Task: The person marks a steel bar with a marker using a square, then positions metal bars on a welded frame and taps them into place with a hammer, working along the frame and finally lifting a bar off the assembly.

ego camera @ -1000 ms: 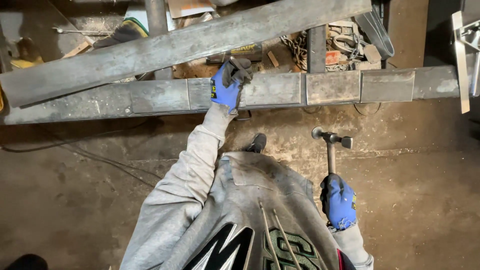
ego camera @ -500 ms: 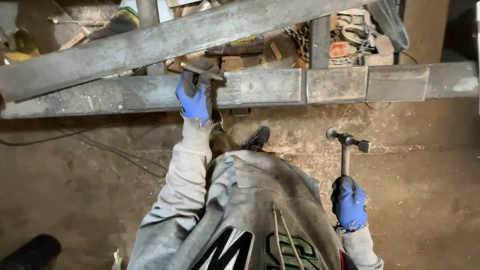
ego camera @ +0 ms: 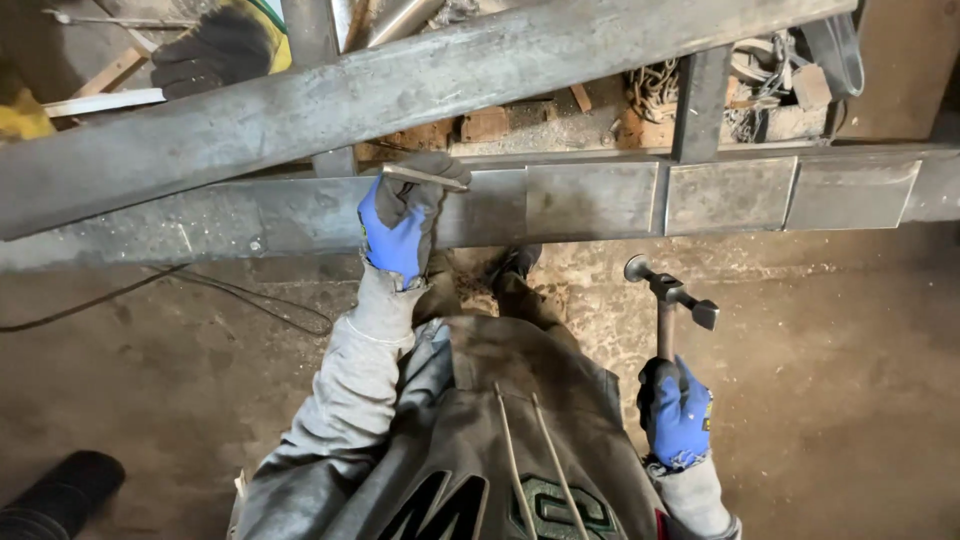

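- right hand point(ego camera: 680, 412), blue glove, fist closed round a hammer point(ego camera: 668, 300) handle, head up over the floor
- left hand point(ego camera: 402, 222) pinching a thin metal strip point(ego camera: 425, 177) against the steel beam point(ego camera: 600, 198)
- further back, somebody else's dark glove point(ego camera: 212, 52)

My left hand point(ego camera: 403, 215) hides part of the thin metal strip point(ego camera: 425, 177); the frame's top edge crops a co-worker's black glove point(ego camera: 208, 52).
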